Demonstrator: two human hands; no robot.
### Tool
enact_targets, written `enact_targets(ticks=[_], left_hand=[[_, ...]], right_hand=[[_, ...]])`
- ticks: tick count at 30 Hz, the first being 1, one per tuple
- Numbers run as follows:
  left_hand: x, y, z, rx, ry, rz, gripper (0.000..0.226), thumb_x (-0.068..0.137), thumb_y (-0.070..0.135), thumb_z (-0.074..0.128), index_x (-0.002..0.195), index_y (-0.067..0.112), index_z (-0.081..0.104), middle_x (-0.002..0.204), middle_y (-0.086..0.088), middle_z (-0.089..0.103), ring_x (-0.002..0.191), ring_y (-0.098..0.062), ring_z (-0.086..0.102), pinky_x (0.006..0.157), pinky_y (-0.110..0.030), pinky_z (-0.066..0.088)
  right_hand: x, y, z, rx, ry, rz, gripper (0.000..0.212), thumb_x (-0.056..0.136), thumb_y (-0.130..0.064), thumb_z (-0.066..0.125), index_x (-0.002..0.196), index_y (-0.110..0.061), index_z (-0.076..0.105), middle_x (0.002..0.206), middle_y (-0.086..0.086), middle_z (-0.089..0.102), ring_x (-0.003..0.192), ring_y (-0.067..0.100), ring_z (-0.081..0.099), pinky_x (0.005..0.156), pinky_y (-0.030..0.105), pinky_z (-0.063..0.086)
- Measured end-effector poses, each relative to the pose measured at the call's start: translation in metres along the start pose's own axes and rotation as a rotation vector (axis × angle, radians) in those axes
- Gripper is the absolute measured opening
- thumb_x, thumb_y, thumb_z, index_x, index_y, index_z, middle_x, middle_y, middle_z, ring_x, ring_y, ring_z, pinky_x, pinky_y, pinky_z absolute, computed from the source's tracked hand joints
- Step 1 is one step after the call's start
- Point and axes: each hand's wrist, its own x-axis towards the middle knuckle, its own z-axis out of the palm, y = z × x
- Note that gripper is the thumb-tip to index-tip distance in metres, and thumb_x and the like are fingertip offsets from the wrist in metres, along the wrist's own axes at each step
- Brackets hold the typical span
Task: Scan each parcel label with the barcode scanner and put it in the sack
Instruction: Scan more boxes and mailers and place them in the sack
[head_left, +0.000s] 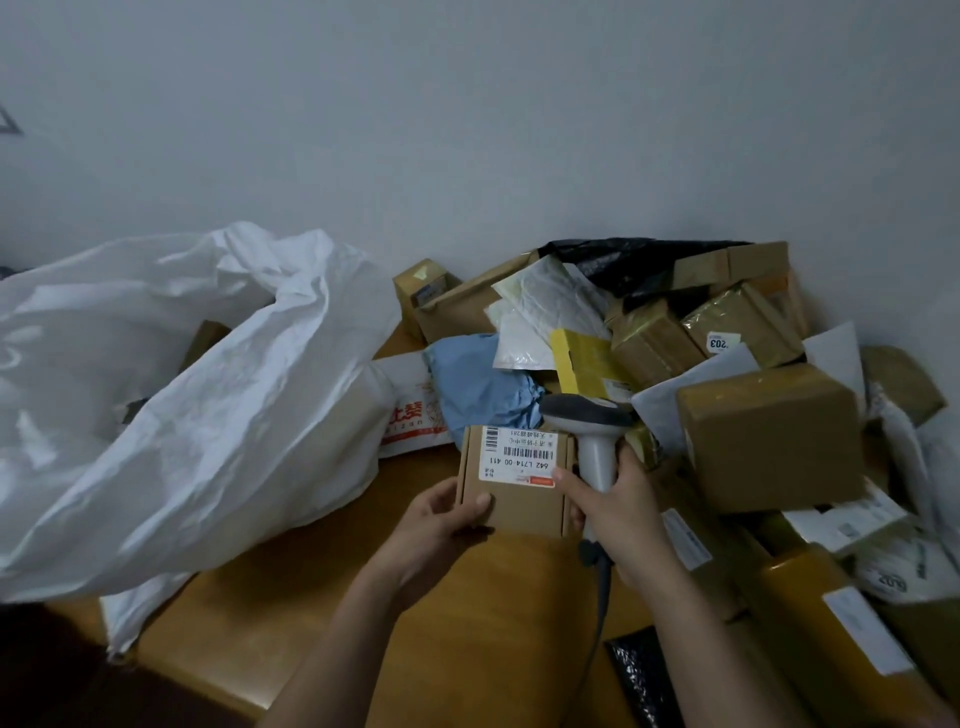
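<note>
Filling the wooden table (493, 597): parcels (769, 436) against a white wall (467, 130).

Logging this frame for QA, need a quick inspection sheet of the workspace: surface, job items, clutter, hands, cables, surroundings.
Surface: wooden table, bare patch near the hands.
Job's things: small box, label facing up; scanner beside it; white sack open at left.
Clutter: parcel pile at right, boxes and mailers heaped.
Hands: left hand holds the box; right hand grips the scanner, fingertip on the label.
Cables: scanner cable hangs below the handle.
Surroundings: plain wall.
</note>
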Motion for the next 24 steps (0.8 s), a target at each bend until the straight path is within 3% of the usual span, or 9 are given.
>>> enact_targets(ticks=[3,6,10,12,15,17,19,21,24], left_hand=[[-0.003,0.003,0.002,-0.093,0.035,0.035,0.043,0.088,0.009,0.067,0.129,0.007,0.055,0.124,-0.015,0.066,0.113,-0.029,0.065,0.096,-0.038,0.052],[-0.006,0.007,0.009,-0.329,0.085,0.062,0.047,0.083,0.004,0.067,0.127,0.001,0.054,0.119,-0.02,0.068,0.103,-0.028,0.069,0.082,-0.03,0.057],[-0.009,0.006,0.025,-0.435,0.047,0.049,0.039,0.079,0.001,0.067,0.117,0.003,0.058,0.089,-0.011,0.071,0.072,-0.017,0.065,0.086,-0.034,0.053],[-0.009,0.004,0.032,-0.416,0.032,0.021,0.043,0.08,0.004,0.069,0.122,0.007,0.058,0.09,-0.011,0.07,0.075,-0.019,0.065,0.095,-0.044,0.049],[-0.005,0.009,0.034,-0.303,0.051,0.028,0.053,0.082,0.006,0.069,0.131,0.02,0.054,0.113,-0.015,0.068,0.1,-0.029,0.068,0.1,-0.057,0.046],[-0.001,0.018,0.032,-0.079,0.099,0.04,0.066,0.08,0.001,0.072,0.135,0.027,0.046,0.123,-0.014,0.062,0.111,-0.032,0.063,0.097,-0.055,0.051],[0.002,0.026,0.032,0.246,0.13,0.045,0.076,0.076,0.002,0.077,0.136,0.027,0.038,0.121,-0.009,0.061,0.11,-0.026,0.062,0.096,-0.05,0.053],[0.004,0.033,0.038,0.407,0.094,0.039,0.064,0.075,0.008,0.079,0.126,0.023,0.044,0.114,-0.006,0.066,0.104,-0.023,0.065,0.09,-0.044,0.056],[0.003,0.038,0.051,0.45,0.019,0.069,0.037,0.078,0.015,0.079,0.109,0.018,0.059,0.11,-0.007,0.07,0.097,-0.024,0.07,0.078,-0.039,0.06]], right_hand=[[0.0,-0.004,0.003,-0.006,-0.003,-0.01,0.042,0.085,-0.019,0.074,0.12,-0.021,0.051,0.091,0.004,0.066,0.057,0.005,0.061,0.05,0.02,0.049],[-0.001,-0.01,0.004,0.014,0.013,-0.011,0.043,0.084,-0.021,0.075,0.119,-0.021,0.05,0.091,0.006,0.066,0.059,0.011,0.06,0.049,0.022,0.051],[-0.003,-0.012,0.001,0.037,0.017,0.004,0.047,0.081,-0.023,0.078,0.118,-0.02,0.05,0.094,0.008,0.066,0.064,0.015,0.061,0.053,0.025,0.053],[-0.004,-0.011,-0.001,0.026,0.016,0.004,0.05,0.08,-0.023,0.079,0.12,-0.02,0.05,0.095,0.006,0.066,0.066,0.014,0.062,0.053,0.023,0.051],[-0.004,-0.01,-0.011,0.028,0.055,-0.023,0.051,0.078,-0.022,0.08,0.119,-0.017,0.05,0.097,0.003,0.066,0.068,0.012,0.062,0.053,0.022,0.05],[0.0,-0.01,-0.023,-0.02,0.082,-0.038,0.054,0.075,-0.026,0.082,0.119,-0.019,0.05,0.107,-0.005,0.065,0.08,0.011,0.064,0.061,0.026,0.053],[0.002,-0.011,-0.034,-0.085,0.057,-0.036,0.062,0.072,-0.029,0.083,0.123,-0.023,0.048,0.114,-0.013,0.063,0.095,0.01,0.063,0.076,0.034,0.056],[0.001,-0.012,-0.039,-0.134,-0.017,-0.028,0.068,0.071,-0.03,0.084,0.127,-0.026,0.044,0.117,-0.016,0.061,0.102,0.008,0.061,0.079,0.034,0.056],[-0.004,-0.013,-0.039,-0.225,-0.107,-0.003,0.068,0.071,-0.029,0.084,0.124,-0.029,0.042,0.11,-0.013,0.06,0.097,0.006,0.06,0.076,0.032,0.056]])
